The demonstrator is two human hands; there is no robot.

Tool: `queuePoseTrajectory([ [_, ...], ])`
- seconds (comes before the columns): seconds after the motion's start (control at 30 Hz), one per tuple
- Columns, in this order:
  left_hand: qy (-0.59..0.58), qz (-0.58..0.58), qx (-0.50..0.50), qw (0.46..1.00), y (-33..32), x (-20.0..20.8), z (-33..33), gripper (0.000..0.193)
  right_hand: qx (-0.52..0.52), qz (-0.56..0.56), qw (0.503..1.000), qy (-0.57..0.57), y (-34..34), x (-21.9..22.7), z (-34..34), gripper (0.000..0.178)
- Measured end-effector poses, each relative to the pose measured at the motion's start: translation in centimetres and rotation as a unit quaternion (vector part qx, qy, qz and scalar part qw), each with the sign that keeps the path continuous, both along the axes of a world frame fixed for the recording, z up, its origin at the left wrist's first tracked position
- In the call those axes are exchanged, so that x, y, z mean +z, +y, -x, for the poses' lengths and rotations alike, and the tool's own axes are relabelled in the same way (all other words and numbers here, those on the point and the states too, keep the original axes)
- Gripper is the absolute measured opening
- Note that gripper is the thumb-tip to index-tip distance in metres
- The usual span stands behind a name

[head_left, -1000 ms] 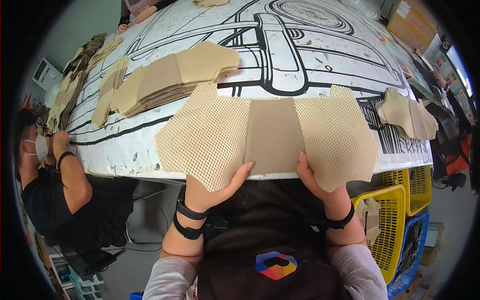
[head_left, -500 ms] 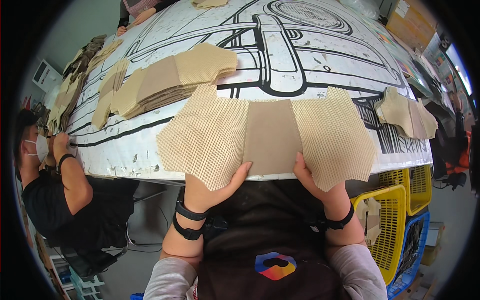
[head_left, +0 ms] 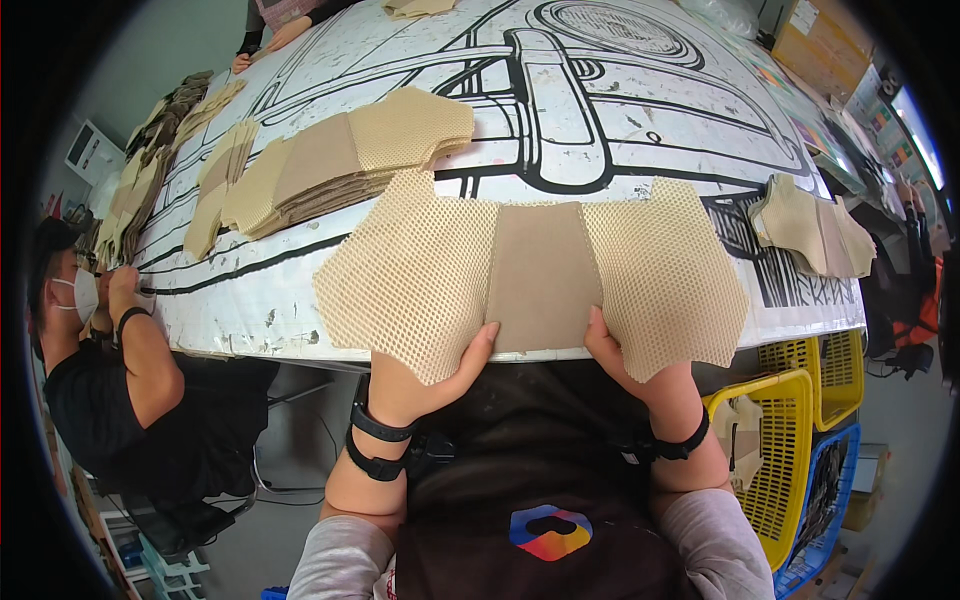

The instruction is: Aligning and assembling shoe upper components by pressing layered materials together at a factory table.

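**Mesh piece held two-handed, long axis left-right, grip on the near edge**

You've got the mesh piece (head_left: 538,275) in front of you, over the near edge of the bench (head_left: 260,318); tan mesh wing each side, plain brown panel in the middle, stitched seams between; whole thing reads roughly flat.

Key relation: the piece extends forward from your fingers, away from your body; its long axis runs across you, left to right; your left hand (head_left: 452,382) is under the left wing, your right hand (head_left: 622,368) under the right; neither is nearer, both are already on it, about evenly either side of the brown panel.

Fingers: both sets are clamped on the near edge; left thumb (head_left: 483,345) on top by the left seam, right thumb (head_left: 601,335) on top by the right seam; the rest are hidden behind the mesh, so can't tell their exact spread; can't tell either whether the far edge touches the bench.

Around you: a thick stack (head_left: 320,150) of similar pieces lies just beyond the left wing; a smaller pile (head_left: 822,238) sits apart on the right; yellow basket (head_left: 783,480) below the bench at your right; masked co-worker (head_left: 150,400) at your left.
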State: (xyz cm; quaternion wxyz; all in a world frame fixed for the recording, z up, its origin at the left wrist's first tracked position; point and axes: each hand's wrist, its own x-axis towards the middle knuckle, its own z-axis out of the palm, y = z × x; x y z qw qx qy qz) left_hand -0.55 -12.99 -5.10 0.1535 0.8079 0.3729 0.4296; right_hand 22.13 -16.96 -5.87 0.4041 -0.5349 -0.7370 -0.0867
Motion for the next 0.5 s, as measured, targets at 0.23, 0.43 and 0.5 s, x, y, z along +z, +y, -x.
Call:
queuePoseTrajectory([
  [0.23, 0.032, -0.012, -0.008, 0.999, 0.2, -0.1, 0.2, 0.025, -0.004, 0.025, 0.999, 0.027, -0.3, 0.5, -0.3, 0.023],
  [0.43, -0.003, -0.006, -0.004, 1.000, 0.0, 0.3, 0.0, 0.026, 0.007, 0.049, 0.963, 0.266, -1.6, 0.7, -1.4, 0.028],
  [0.5, -0.146, 0.074, 0.019, 0.986, -0.3, 0.1, 0.4, 0.023, 0.005, 0.078, 0.980, 0.182, -1.8, 0.9, -2.5, 0.027],
])
